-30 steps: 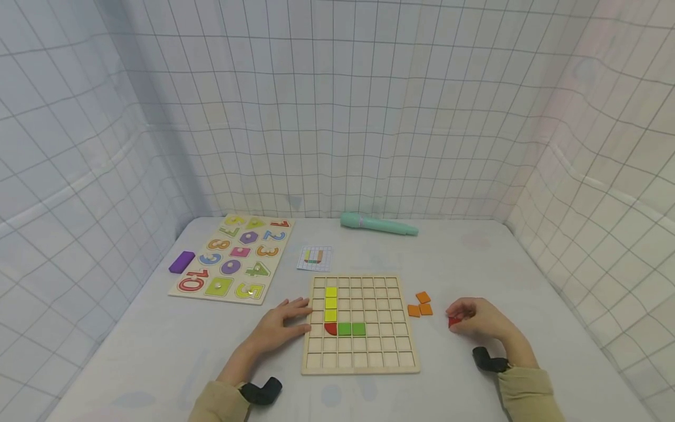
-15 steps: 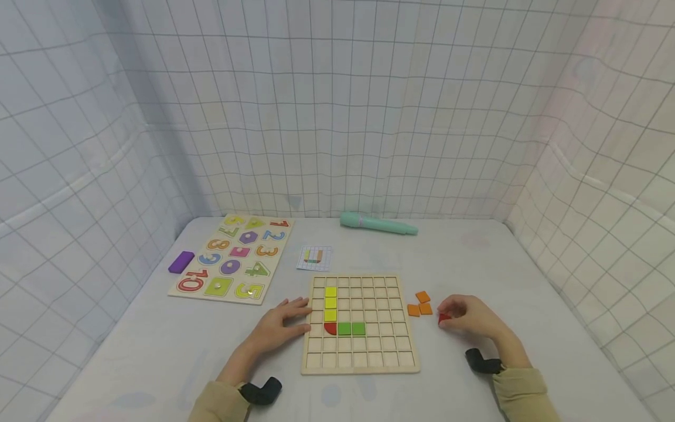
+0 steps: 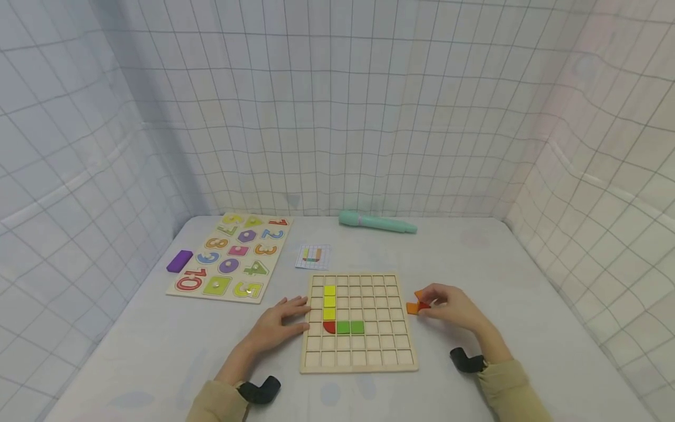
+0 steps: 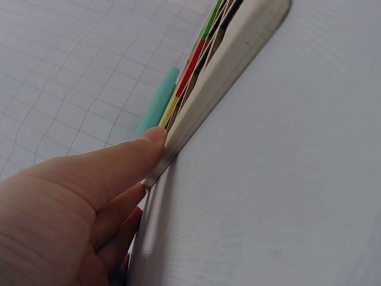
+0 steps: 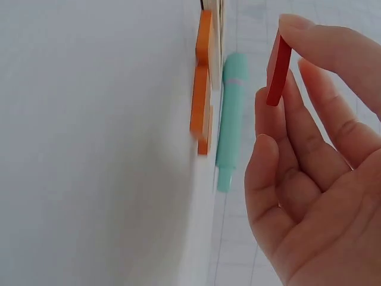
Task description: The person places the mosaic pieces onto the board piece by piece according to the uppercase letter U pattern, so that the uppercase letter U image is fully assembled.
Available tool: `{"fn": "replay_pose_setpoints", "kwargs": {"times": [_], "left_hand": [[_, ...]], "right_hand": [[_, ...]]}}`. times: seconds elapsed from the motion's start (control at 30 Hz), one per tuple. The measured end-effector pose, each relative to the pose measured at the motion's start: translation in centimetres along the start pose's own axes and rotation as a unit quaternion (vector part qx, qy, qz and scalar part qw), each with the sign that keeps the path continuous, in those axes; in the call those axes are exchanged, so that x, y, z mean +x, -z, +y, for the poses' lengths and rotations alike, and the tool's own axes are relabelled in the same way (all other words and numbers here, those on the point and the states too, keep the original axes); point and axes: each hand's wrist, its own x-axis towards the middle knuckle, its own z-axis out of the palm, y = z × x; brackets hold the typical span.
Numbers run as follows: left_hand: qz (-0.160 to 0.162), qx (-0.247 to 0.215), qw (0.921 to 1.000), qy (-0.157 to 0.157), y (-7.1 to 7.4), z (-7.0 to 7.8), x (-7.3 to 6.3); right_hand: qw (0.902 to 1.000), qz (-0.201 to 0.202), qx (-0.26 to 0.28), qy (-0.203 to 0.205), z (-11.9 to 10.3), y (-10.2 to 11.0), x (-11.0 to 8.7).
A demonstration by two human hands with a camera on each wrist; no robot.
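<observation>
A wooden grid board point(image 3: 358, 370) lies in the middle of the table, with yellow tiles point(image 3: 329, 302) in a column, a red quarter-round tile point(image 3: 329, 327) below them and two green tiles point(image 3: 350, 327) beside that. My left hand point(image 3: 276, 325) touches the board's left edge with its fingers spread; the left wrist view shows the thumb resting on the rim. In my right hand point(image 3: 453, 305) a small red tile point(image 5: 278, 71) is pinched between thumb and fingers, held above the table. Orange tiles point(image 3: 412, 308) lie just right of the board, partly hidden under this hand.
Behind the board lies a small pattern card point(image 3: 313, 257). A number puzzle board point(image 3: 229, 258) is at the left, with a purple block point(image 3: 180, 261) beside it. Near the back wall rests a teal pen-like stick point(image 3: 377, 222). Gridded white cloth point(image 3: 337, 117) surrounds the table.
My right hand has moved left with the red tile, from right of the orange tiles to over them. My left hand stays at the board's edge.
</observation>
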Motion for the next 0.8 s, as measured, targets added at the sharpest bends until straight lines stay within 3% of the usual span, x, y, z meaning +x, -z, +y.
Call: {"fn": "replay_pose_setpoints", "kwargs": {"times": [0.37,0.8], "left_hand": [[0.000,0.001,1.0000,0.000,0.0,-0.1,0.1],[0.002,0.005,0.9999,-0.013,-0.1,-0.1,0.1]], "right_hand": [[0.9964,-0.066,0.037,0.039,-3.3,-2.6,2.1],[0.9895,-0.121,0.020,0.077,-6.1,-5.3,3.7]]}}
